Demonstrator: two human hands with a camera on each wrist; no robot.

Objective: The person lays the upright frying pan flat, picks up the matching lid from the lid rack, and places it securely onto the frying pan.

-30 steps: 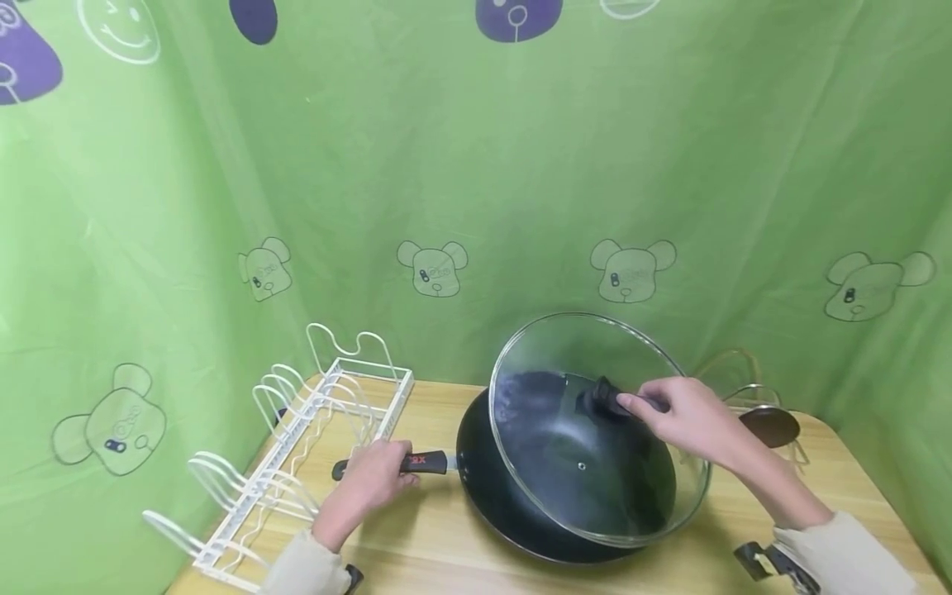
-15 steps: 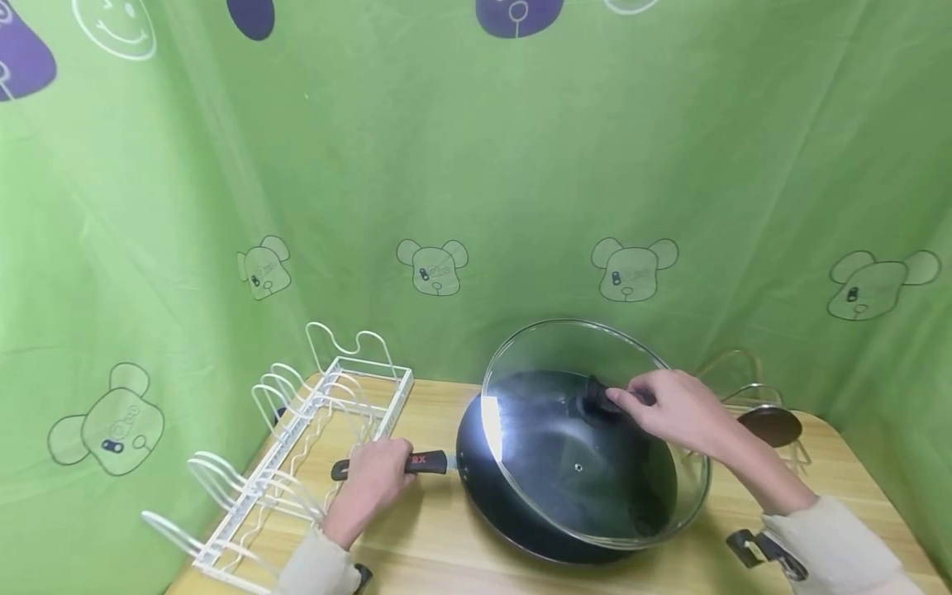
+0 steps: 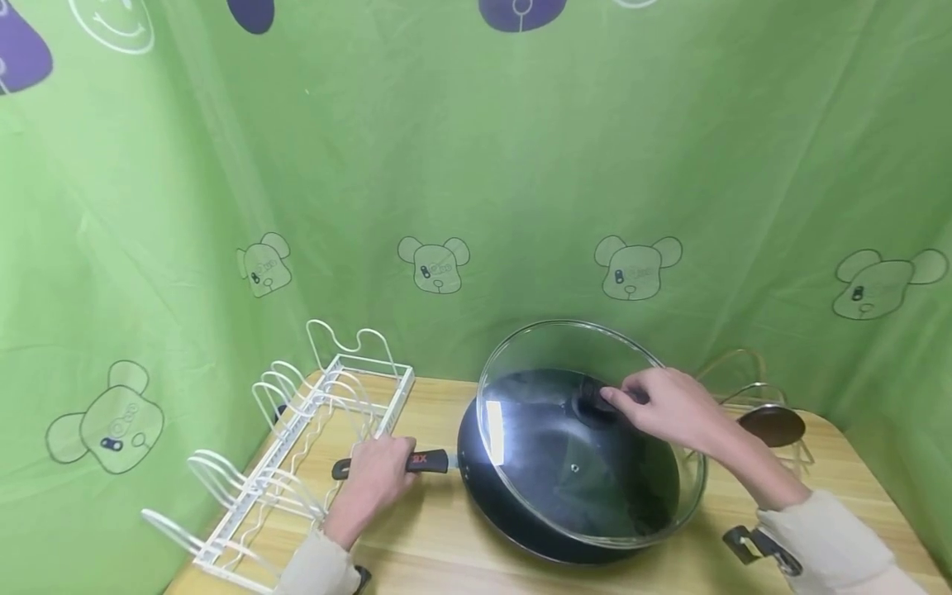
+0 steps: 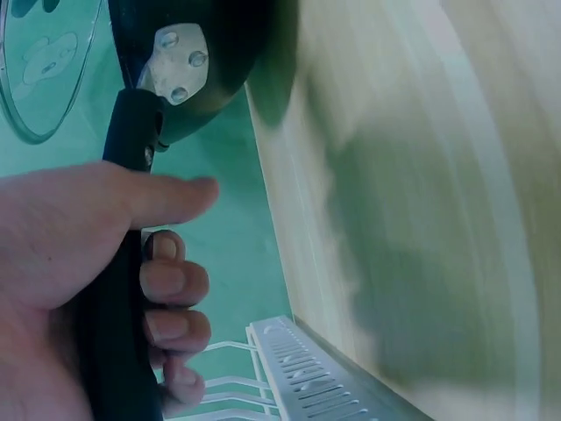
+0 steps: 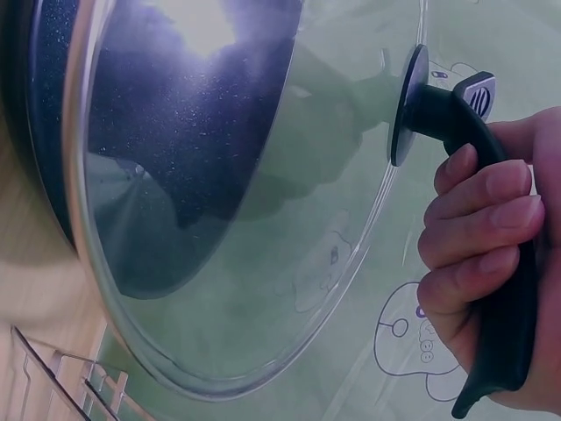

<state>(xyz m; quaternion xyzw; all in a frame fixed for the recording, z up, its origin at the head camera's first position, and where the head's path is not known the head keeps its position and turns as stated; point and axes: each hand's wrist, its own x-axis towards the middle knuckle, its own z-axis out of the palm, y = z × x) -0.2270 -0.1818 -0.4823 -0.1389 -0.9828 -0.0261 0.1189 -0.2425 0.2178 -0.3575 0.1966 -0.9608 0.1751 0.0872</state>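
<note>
A black wok stands on the wooden table, its long handle pointing left. My left hand grips that handle; in the left wrist view the fingers curl round it and the thumb lies across. Over the wok a clear glass lid with a metal rim is held tilted, its far edge raised. My right hand holds the lid's black handle, with fingers wrapped round it in the right wrist view. Through the glass the wok's dark inside shows.
A white wire rack with upright loops stands on the left of the table. At the right back is another wire rack with a brown round thing in it. Green patterned cloth hangs behind and at both sides.
My right hand has shifted slightly left, and the lid with it; the lid's upper edge has dropped a little. The left hand keeps hold of the wok handle.
</note>
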